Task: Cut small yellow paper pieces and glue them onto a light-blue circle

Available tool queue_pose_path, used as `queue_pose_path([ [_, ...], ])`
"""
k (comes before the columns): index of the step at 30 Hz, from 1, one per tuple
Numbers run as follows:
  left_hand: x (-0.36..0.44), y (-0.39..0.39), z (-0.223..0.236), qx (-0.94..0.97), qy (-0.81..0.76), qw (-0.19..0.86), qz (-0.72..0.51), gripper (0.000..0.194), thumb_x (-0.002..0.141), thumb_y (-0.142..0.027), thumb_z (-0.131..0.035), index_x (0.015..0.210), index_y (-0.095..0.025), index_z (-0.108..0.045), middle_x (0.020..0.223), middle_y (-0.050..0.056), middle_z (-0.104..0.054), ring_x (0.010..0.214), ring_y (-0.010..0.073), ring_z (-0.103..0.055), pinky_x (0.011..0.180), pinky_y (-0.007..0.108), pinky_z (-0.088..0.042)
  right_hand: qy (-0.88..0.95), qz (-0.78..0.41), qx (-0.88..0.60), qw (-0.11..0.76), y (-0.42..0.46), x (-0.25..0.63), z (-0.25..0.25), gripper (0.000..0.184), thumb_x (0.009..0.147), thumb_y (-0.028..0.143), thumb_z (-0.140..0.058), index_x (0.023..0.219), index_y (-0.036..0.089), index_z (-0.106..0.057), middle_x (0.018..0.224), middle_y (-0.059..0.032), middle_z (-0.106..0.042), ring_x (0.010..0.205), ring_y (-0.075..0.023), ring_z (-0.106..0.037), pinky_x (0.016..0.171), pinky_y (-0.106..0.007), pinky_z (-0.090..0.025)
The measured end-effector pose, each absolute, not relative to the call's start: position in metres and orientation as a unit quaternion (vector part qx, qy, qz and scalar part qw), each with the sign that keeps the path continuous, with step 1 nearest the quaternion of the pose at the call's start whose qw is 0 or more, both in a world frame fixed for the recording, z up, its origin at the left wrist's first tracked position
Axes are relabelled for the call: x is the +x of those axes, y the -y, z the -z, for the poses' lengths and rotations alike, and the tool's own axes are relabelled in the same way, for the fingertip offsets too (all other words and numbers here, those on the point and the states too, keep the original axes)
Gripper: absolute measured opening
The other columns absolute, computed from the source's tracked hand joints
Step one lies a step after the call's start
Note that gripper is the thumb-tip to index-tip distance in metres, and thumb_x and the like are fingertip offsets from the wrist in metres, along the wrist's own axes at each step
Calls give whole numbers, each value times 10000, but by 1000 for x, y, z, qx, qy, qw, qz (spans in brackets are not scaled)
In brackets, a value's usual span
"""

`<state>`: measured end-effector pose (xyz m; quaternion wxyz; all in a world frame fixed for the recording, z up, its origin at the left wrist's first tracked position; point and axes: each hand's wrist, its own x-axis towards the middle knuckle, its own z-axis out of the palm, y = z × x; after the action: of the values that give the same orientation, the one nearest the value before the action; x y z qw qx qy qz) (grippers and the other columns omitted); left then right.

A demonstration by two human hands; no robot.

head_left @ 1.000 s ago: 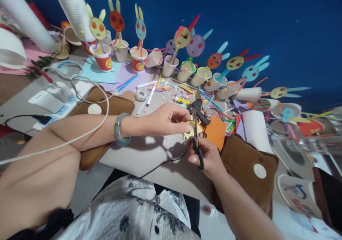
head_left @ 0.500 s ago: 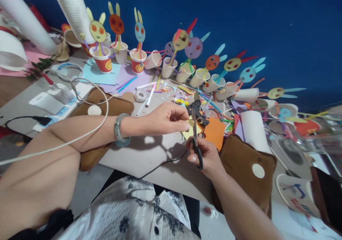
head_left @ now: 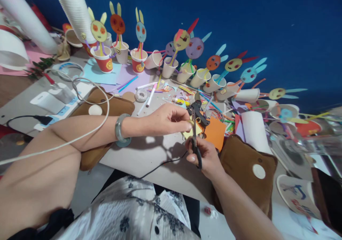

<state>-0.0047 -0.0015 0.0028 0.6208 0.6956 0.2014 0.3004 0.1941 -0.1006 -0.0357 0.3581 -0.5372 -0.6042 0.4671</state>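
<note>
A pair of scissors (head_left: 198,154) with black handles is gripped in my right hand (head_left: 210,158), its blades pointing up and away from me. Against the blades is a small yellow paper piece (head_left: 191,123), pinched between the thumb and fingers of my left hand (head_left: 172,119); it shows nearly edge-on and is partly hidden. Just beyond both hands lies a black glue gun (head_left: 197,109). Orange paper (head_left: 217,130) rests to its right, and a pale yellow sheet (head_left: 187,134) lies under the blades.
Paper cups holding rabbit-faced paper figures (head_left: 213,62) line the back by the blue wall. Paper scraps, a tape roll (head_left: 141,95) and markers lie mid-table. Brown pouches (head_left: 247,174) flank my arms. A white cable (head_left: 107,108) loops over my left arm; a black cord (head_left: 162,163) crosses the front.
The yellow paper piece has turned from a rounder visible face to nearly edge-on at the blades. Both hands keep almost the same place, and the view has shifted slightly.
</note>
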Motion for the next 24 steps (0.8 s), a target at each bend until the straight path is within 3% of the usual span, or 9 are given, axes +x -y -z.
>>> queue_pose_path([
  [24,-5,0,-2,720,-190,604,-284,222,779,-271,-585,615,-148,-498,605,-18,-528,583,65,-471,549,194,-383,605,-474,-526,364,100,196,39,623,589,751,-772,583,202,-477,559,38,-443,545,-110,-353,521,-263,-269],
])
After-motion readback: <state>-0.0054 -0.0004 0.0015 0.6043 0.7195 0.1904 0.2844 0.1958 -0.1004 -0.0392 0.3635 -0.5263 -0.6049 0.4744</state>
